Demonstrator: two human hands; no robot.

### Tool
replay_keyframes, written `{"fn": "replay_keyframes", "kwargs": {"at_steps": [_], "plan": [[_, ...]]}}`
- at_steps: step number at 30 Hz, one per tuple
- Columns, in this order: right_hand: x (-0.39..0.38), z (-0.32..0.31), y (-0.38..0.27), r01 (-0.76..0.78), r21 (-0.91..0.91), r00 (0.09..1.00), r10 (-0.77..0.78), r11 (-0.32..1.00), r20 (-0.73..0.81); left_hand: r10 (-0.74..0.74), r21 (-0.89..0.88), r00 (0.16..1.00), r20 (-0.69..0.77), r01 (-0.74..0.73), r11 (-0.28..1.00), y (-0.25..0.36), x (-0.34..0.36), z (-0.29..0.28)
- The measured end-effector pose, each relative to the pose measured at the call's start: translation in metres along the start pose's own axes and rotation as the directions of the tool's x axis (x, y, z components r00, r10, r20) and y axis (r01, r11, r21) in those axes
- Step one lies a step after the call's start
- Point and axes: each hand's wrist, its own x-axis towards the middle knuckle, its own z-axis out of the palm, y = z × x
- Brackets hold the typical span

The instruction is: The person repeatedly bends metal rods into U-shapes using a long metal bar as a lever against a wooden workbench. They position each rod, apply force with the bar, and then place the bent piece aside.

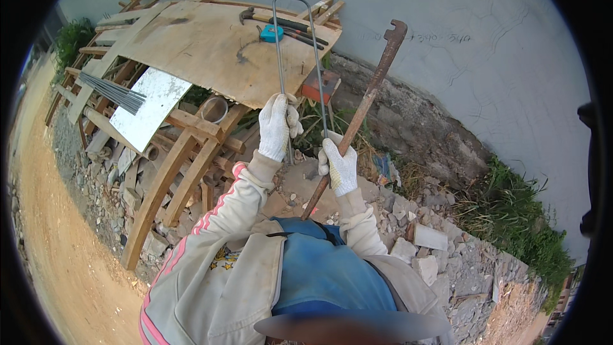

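You stand at a plywood-topped timber bench (191, 45), and your right hand (340, 165) has its fingers wrapped around a rusty notched-head bar (376, 80). Your left hand (275, 126), fingers closed, grips one leg of a U-bent steel rod (281, 67), its bend pointing away from you.

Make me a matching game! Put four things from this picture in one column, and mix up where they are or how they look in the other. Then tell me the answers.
Things:
1. tape measure
2. rusty bar
3. bundle of thin rods
4. bent grey rod

Clues:
A. U-shaped at the top
B. one end over a white panel
C. turquoise, on the wooden board
D. in the gloved right hand

Pairs: 1-C, 2-D, 3-B, 4-A
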Motion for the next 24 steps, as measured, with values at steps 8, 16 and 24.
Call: {"fn": "replay_keyframes", "kwargs": {"at_steps": [8, 16, 24], "plan": [[0.054, -0.09, -0.073, 0.027, -0.423, 0.987, 0.043, 0.906, 0.155, 0.104, 0.705, 0.993, 0.062, -0.118, 0.699, -0.058, 0.013, 0.0], [0.139, -0.091, -0.129, 0.093, -0.622, 0.948, 0.121, 0.778, 0.294, -0.013, 0.747, 0.999, -0.039, 0.038, 0.663, -0.04, 0.043, 0.02], [0.208, -0.078, -0.133, 0.075, -0.73, 0.917, 0.24, 0.679, 0.318, -0.164, 0.727, 0.984, -0.063, 0.158, 0.668, -0.042, 0.083, 0.009]]}}
